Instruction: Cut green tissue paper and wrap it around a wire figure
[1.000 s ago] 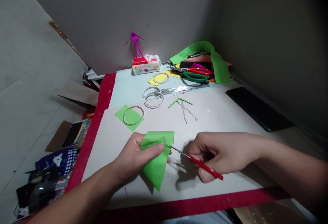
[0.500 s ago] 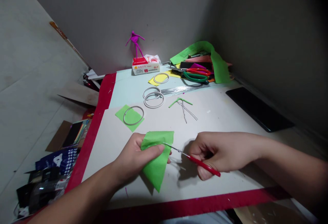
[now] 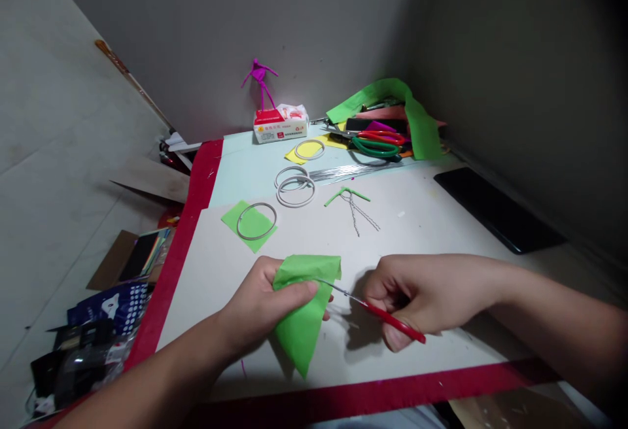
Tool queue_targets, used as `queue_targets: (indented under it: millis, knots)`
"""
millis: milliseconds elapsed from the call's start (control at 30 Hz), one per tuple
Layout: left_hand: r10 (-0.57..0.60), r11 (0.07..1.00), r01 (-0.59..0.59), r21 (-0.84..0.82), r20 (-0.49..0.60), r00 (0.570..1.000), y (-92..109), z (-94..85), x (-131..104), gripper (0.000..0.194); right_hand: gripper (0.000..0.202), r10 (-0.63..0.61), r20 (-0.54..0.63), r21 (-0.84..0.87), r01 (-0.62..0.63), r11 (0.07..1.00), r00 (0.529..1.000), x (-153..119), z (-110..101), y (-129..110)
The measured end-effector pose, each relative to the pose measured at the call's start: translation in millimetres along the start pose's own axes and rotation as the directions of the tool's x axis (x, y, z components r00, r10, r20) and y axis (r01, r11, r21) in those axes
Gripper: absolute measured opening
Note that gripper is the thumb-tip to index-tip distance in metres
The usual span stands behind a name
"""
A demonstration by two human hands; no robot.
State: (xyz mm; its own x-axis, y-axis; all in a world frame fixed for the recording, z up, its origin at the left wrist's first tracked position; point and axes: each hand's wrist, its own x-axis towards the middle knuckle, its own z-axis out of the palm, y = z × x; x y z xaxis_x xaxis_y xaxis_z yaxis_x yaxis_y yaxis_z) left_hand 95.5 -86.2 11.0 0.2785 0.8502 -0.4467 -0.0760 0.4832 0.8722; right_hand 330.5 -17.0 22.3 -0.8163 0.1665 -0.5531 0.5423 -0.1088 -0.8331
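My left hand (image 3: 275,298) pinches a sheet of green crepe paper (image 3: 300,337) between thumb and fingers, above the table. The fingers of my right hand (image 3: 412,295) are in the handles of red-handled scissors (image 3: 392,322). Their blades lie across the paper's right part beside my left thumb, and a slit shows there. Farther back lies a small wire figure (image 3: 353,210) with green-wrapped arms and bare twisted wire legs. Left of it, a ring (image 3: 256,221) rests on a green paper square (image 3: 244,212).
Several rings (image 3: 296,191) and thin metal wires (image 3: 343,172) lie mid-table. A purple figure (image 3: 258,74) stands on a tissue pack (image 3: 280,129) at the wall. Green-handled scissors (image 3: 375,148) and coloured paper are heaped back right, near a black phone-like slab (image 3: 495,210).
The scissors have cut through to the paper's right edge, and the strip above the slit now stands apart there. Both hands have shifted slightly right and down.
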Motion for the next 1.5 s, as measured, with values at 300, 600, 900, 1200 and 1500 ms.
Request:
queue_targets:
  millis: [300, 600, 900, 1200, 1500]
  knots:
    - [0.003, 0.999, -0.006, 0.038, 0.072, 0.997, 0.2, -0.1, -0.3, 0.021, 0.037, -0.012, 0.024, 0.041, 0.011, 0.999, 1.0, 1.5, 1.7, 0.6]
    - [-0.022, 0.999, 0.019, 0.038, 0.077, 0.997, -0.3, 1.1, 1.5, 0.023, 0.034, -0.037, 0.017, 0.006, 0.037, 0.999, 0.999, 4.9, 3.5, 6.6]
    - [-0.023, 0.999, 0.019, 0.04, 0.1, 0.995, -1.7, 0.0, 2.4, 0.024, 0.033, -0.082, -0.007, -0.034, 0.082, 0.996, 0.997, 3.2, 3.2, 3.7]
    - [-0.063, 0.997, 0.059, 0.042, 0.09, 0.994, -2.3, -1.2, 2.8, 0.026, 0.038, -0.05, -0.035, -0.117, 0.045, 0.992, 0.998, 2.4, 2.1, 2.6]
    - [0.023, 1.0, -0.024, 0.007, 0.129, 0.991, -2.3, -6.1, 1.5, 0.03, 0.036, -0.056, -0.068, -0.101, 0.049, 0.994, 0.996, -1.1, -0.7, 7.1]
